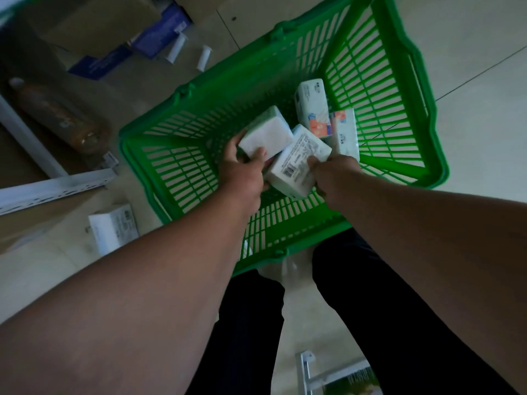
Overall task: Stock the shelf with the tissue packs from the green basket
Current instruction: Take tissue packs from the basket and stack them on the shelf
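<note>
The green basket (379,89) stands on the floor in front of my legs. Inside it, my left hand (242,172) grips a white and green tissue pack (266,134). Beside it, my right hand (333,178) grips a white tissue pack with a barcode label (296,163). Two more tissue packs lie deeper in the basket: a pale one with an orange print (312,106) and another one (343,129) leaning next to it.
White shelf rails (54,186) and a shelf edge lie at the left. A white box (114,226) sits on the floor beside the basket. Cardboard and blue boxes (159,32) and two white tubes (204,57) lie at the upper left. A metal frame (310,369) is at the bottom.
</note>
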